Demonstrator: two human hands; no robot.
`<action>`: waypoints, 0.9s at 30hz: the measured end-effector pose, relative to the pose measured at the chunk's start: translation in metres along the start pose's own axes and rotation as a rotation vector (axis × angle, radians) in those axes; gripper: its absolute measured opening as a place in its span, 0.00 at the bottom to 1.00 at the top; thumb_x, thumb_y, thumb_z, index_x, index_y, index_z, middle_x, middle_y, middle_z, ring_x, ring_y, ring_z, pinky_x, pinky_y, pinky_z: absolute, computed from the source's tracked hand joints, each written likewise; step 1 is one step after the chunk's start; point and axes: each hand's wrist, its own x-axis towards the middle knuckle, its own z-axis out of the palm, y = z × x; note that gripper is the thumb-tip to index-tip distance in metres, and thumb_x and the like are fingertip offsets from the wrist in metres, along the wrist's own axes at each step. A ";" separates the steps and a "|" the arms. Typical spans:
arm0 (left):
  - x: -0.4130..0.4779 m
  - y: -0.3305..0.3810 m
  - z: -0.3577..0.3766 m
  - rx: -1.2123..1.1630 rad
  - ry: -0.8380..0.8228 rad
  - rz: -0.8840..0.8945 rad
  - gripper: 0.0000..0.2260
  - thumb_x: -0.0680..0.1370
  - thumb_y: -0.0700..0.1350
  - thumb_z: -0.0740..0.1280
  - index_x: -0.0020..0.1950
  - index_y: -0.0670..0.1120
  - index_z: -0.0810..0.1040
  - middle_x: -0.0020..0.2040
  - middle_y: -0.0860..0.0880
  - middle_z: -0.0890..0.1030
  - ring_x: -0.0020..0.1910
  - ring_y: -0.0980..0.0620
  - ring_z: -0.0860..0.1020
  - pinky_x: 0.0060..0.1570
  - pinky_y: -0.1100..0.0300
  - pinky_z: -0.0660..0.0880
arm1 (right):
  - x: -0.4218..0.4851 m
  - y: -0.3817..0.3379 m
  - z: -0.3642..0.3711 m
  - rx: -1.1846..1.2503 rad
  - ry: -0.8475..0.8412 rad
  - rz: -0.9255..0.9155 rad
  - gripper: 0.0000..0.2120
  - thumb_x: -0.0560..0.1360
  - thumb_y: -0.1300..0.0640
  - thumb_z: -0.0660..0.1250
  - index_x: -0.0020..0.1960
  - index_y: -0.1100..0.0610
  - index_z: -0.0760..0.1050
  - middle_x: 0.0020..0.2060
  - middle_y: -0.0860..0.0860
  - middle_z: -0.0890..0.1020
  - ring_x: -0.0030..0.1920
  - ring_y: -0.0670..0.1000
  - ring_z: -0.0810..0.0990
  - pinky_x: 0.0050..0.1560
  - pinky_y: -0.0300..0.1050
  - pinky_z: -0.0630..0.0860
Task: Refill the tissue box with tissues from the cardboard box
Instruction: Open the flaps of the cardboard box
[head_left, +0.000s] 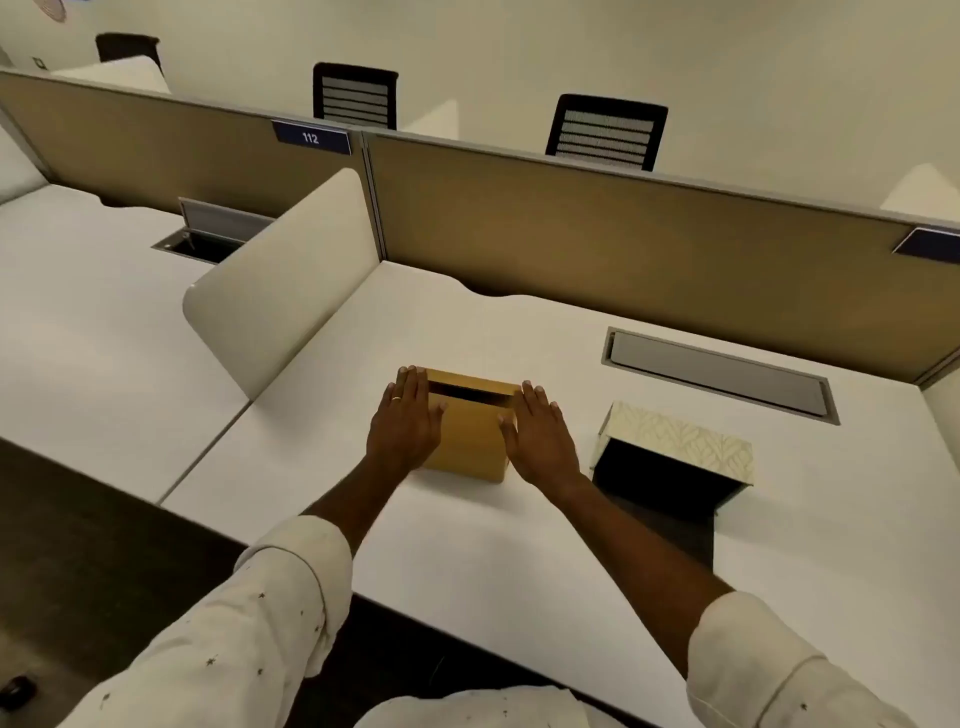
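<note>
Cardboard box (470, 434) on white counter (519, 545), slot at top, left hand (405, 423) and right hand (540, 436) flat, fingers extended, pressed against its two sides, patterned tissue box (680, 441) just right, apart.

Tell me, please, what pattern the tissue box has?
A pale cream leaf pattern on the tissue box, seen in the head view.

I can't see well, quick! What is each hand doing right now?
Left hand: open, flat against the left side of the cardboard box.
Right hand: open, flat against the box's right side.
</note>
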 end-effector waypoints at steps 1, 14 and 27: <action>-0.001 -0.003 0.002 0.007 -0.010 -0.019 0.28 0.85 0.53 0.49 0.79 0.37 0.54 0.80 0.39 0.58 0.80 0.43 0.53 0.78 0.49 0.54 | -0.001 0.001 0.004 -0.007 -0.021 0.000 0.29 0.86 0.45 0.48 0.82 0.60 0.54 0.83 0.55 0.54 0.83 0.55 0.51 0.82 0.52 0.49; -0.001 -0.038 0.030 -0.265 -0.105 -0.113 0.28 0.85 0.53 0.50 0.80 0.37 0.52 0.80 0.38 0.57 0.80 0.41 0.54 0.77 0.46 0.55 | 0.005 -0.008 0.025 0.254 -0.126 0.111 0.32 0.85 0.44 0.54 0.81 0.62 0.55 0.80 0.58 0.62 0.78 0.59 0.64 0.79 0.56 0.60; -0.017 -0.065 0.039 -0.768 0.106 -0.107 0.20 0.84 0.55 0.55 0.74 0.47 0.65 0.69 0.49 0.71 0.71 0.53 0.67 0.62 0.59 0.66 | -0.028 -0.017 0.046 0.316 0.157 0.075 0.26 0.83 0.51 0.63 0.77 0.59 0.64 0.74 0.56 0.71 0.71 0.57 0.74 0.66 0.44 0.73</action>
